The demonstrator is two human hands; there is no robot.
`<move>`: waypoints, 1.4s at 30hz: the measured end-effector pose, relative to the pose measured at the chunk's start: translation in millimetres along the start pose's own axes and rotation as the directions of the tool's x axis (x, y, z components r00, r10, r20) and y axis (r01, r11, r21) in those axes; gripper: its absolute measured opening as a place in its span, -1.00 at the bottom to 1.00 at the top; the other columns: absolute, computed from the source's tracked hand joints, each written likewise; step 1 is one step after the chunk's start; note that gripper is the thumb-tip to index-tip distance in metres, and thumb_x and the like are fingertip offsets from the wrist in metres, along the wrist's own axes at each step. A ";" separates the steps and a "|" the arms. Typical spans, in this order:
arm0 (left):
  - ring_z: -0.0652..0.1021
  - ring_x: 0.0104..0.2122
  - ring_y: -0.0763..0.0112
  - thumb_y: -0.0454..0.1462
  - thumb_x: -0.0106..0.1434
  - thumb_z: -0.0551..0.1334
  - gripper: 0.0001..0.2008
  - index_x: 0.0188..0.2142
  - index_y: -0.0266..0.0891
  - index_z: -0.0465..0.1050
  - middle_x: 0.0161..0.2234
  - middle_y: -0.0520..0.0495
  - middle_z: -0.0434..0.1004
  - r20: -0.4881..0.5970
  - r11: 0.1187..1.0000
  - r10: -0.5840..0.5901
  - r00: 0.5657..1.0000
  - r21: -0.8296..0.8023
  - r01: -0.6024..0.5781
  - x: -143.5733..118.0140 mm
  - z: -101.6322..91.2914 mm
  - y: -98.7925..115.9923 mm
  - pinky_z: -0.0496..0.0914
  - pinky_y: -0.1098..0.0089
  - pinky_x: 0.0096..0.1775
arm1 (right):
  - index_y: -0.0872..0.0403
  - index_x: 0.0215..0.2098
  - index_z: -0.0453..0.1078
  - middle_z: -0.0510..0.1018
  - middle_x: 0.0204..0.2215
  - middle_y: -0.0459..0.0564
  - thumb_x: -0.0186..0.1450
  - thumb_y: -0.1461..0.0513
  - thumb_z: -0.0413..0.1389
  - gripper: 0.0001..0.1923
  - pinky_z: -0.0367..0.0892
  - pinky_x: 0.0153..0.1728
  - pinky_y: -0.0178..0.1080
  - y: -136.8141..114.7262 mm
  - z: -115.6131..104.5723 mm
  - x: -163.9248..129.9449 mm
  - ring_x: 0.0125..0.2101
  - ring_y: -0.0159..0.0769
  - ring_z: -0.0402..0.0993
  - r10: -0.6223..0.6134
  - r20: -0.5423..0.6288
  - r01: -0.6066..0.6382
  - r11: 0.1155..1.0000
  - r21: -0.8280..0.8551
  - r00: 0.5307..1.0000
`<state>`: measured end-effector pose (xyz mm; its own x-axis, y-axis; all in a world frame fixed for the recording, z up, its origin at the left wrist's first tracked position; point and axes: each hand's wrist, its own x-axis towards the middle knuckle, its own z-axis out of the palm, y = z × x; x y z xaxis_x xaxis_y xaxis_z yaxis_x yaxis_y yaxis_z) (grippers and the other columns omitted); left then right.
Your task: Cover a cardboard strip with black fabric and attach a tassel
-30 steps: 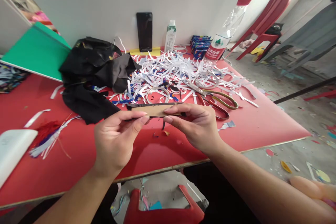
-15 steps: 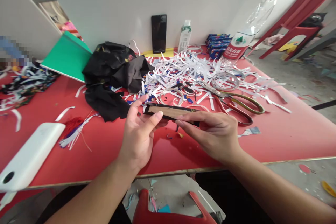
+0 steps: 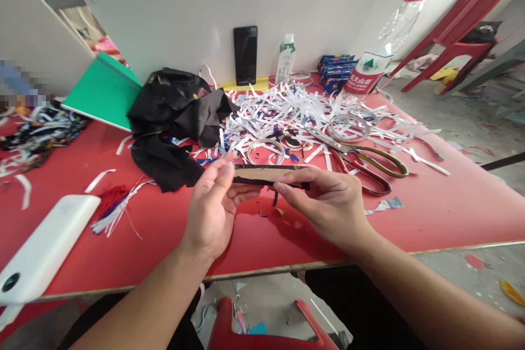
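Head view: the right hand (image 3: 330, 199) pinches a black-edged cardboard strip (image 3: 255, 175) between thumb and fingers, while the left hand (image 3: 211, 210) holds its left end, fingers curled beneath. The strip hangs above the red tabletop (image 3: 451, 213), in front of shredded paper strips (image 3: 283, 106), between black fabric (image 3: 168, 101) and red-and-olive-handled scissors (image 3: 346, 148).

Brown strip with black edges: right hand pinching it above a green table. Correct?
Not the table colour: the head view shows a red table. The right hand is indeed pinching the brown strip with black edges above it.
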<state>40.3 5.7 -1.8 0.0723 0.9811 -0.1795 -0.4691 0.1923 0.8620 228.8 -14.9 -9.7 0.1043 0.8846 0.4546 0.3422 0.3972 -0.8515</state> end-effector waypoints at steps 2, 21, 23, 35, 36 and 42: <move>0.75 -0.33 0.33 -0.24 0.14 0.59 -0.34 0.18 -0.19 0.44 -0.27 -0.06 0.77 0.042 1.000 -0.012 0.999 0.017 0.011 -0.4 0.4 0.6 0.63 0.39 -0.20 | 0.02 -0.35 0.69 0.75 -0.47 -0.07 0.25 0.26 0.41 -0.98 0.54 -0.50 -0.28 -0.6 -0.7 0.6 -0.52 -0.27 0.66 0.027 -0.004 -0.027 1.000 0.005 1.000; 0.74 -0.17 0.18 -0.13 0.09 0.63 -0.62 -0.09 -0.09 0.73 -0.14 -0.04 0.79 0.144 0.787 0.073 0.987 0.599 -0.145 2.1 -9.8 1.6 0.61 0.31 -0.14 | -0.08 0.53 0.20 0.78 -0.13 -0.02 0.30 0.30 0.35 -0.11 0.69 -0.19 -0.12 -2.7 5.3 1.0 -0.25 -0.19 0.74 0.294 0.185 -0.343 0.864 0.368 0.938; 0.74 -0.21 0.17 -0.12 0.12 0.60 -0.70 -0.15 -0.10 0.76 -0.19 -0.04 0.80 0.141 0.781 0.019 0.990 0.616 -0.103 2.2 -9.2 6.0 0.61 0.30 -0.18 | -0.07 0.57 0.10 0.78 -0.19 -0.04 0.32 0.30 0.34 -0.06 0.68 -0.15 -0.08 -4.8 2.8 1.8 -0.22 -0.16 0.75 0.308 0.267 -0.392 0.844 0.365 0.913; 0.71 -0.31 0.21 -0.19 0.13 0.55 -0.76 -0.21 -0.20 0.77 -0.31 -0.13 0.78 0.258 0.775 -0.348 0.902 0.620 0.122 6.8 -9.1 25.7 0.56 0.32 -0.22 | 0.05 0.35 0.43 0.73 -0.39 -0.06 0.48 0.10 0.20 -0.49 0.62 -0.32 -0.15 -4.5 -0.3 4.4 -0.39 -0.20 0.73 0.351 0.381 -0.478 0.818 0.321 0.855; 0.70 -0.31 0.23 -0.19 0.16 0.53 -0.77 -0.19 -0.21 0.75 -0.30 -0.13 0.78 0.280 0.783 -0.353 0.893 0.611 0.118 6.2 -8.7 25.6 0.56 0.32 -0.21 | 0.05 0.36 0.42 0.72 -0.41 -0.07 0.49 0.10 0.19 -0.49 0.62 -0.33 -0.15 -4.9 0.6 4.3 -0.40 -0.21 0.72 0.353 0.374 -0.476 0.821 0.315 0.858; 0.54 -0.54 0.41 -0.22 0.31 0.40 -0.87 -0.25 -0.24 0.58 -0.51 0.01 0.58 0.291 0.860 -0.332 0.897 0.485 0.161 2.7 -4.7 22.6 0.49 0.41 -0.39 | -0.06 0.23 0.53 0.64 -0.45 -0.03 0.55 -0.01 0.12 -0.61 0.57 -0.36 -0.13 -16.5 -24.0 12.5 -0.45 -0.22 0.60 0.204 0.016 -0.205 0.969 0.141 0.979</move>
<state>25.7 12.6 15.0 0.4767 0.8230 -0.3090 0.0348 0.3336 0.9421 246.9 -16.3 16.3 0.1570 0.9509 0.2667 0.1787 0.2383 -0.9546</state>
